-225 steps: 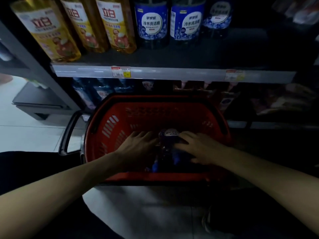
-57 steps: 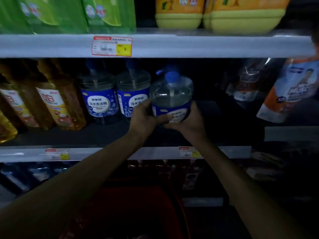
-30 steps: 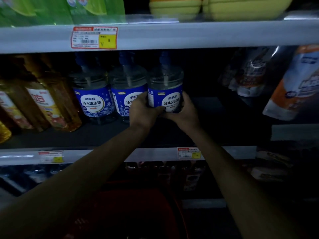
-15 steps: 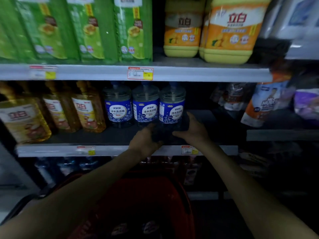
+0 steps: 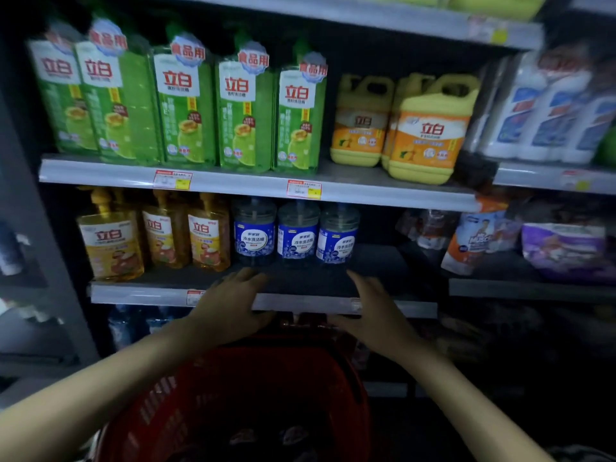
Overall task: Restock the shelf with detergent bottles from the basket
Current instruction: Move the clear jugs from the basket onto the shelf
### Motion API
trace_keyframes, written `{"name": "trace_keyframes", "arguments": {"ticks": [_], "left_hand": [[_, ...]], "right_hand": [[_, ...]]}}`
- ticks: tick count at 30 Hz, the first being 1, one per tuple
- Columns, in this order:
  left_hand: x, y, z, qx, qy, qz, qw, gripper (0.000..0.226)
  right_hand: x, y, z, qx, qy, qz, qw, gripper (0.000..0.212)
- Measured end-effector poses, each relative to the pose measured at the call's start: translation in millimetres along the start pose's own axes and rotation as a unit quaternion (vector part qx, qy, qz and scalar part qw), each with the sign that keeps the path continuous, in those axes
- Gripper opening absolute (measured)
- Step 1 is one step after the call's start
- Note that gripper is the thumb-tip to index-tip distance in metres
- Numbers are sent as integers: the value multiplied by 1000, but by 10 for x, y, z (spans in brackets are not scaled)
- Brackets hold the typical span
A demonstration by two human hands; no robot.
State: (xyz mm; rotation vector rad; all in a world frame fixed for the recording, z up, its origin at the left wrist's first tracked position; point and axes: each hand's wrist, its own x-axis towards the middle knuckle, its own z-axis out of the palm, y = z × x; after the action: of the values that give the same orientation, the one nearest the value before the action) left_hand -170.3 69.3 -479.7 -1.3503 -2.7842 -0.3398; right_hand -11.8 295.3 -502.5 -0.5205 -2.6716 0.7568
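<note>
On the grey metal shelf (image 5: pixel 300 302) just above the red plastic basket (image 5: pixel 253 395), the row's grown by one. The clear round detergent bottle with the blue label (image 5: pixel 336 236) that both hands were wrapped round a second ago now stands upright by itself, rightmost of three, set back from the shelf's front lip. So that one's stocked. Both the left hand (image 5: pixel 230 308) and right hand (image 5: pixel 376 315) have backed off to the lip, fingers loose and fairly wide, holding nothing. Dim rounded shapes (image 5: pixel 295 434) in the basket could be more bottles, too dark to say. Amber pump bottles (image 5: pixel 200 231) fill the shelf's left end and soft printed pouches (image 5: pixel 473 241) its right. The gap between looks roomy enough, nothing really blocking.
</note>
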Motion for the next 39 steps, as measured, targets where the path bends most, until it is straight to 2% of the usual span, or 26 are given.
{"name": "trace_keyframes", "arguments": {"ticks": [5,11,15,17,20,23,27,32,36,37,39], "left_hand": [[-328,-208,-22,-7,20,-16,1000,75],[-673,-450,93,-7,-27,-9,1000,93],[-906,-720,493,3,-8,-5,1000,82],[-999,-925,828,46,-9,-2,999,82],[-1071,-1241,1284,72,-86,-31,993,89],[-1130,-1363,1544,77,-128,-37,988,85],[-1239,-1478,1839,139,-125,-31,982,89],[-1425,-1562,2113,190,-133,-39,972,78],[-1413,-1618,2137,180,-140,-43,973,67],[-1403,-1635,2130,181,-146,-50,971,69],[-1379,-1595,2067,193,-159,-65,966,72]], "right_hand": [[-328,-154,-16,26,-18,-2,999,97],[-390,-248,151,-23,-52,-28,998,93],[-424,-164,512,8,-55,-68,996,79],[-470,-47,739,-43,-86,-86,992,79],[-564,157,1039,-173,-181,-113,962,85],[-710,257,1235,-191,-260,-108,940,79],[-826,367,1442,-214,-327,-125,912,72],[-755,700,1589,-267,-375,-102,882,66],[-750,968,1651,-342,-415,-77,840,101],[-755,1000,1676,-353,-416,-72,835,98],[-775,999,1685,-372,-416,-63,828,78]]}}
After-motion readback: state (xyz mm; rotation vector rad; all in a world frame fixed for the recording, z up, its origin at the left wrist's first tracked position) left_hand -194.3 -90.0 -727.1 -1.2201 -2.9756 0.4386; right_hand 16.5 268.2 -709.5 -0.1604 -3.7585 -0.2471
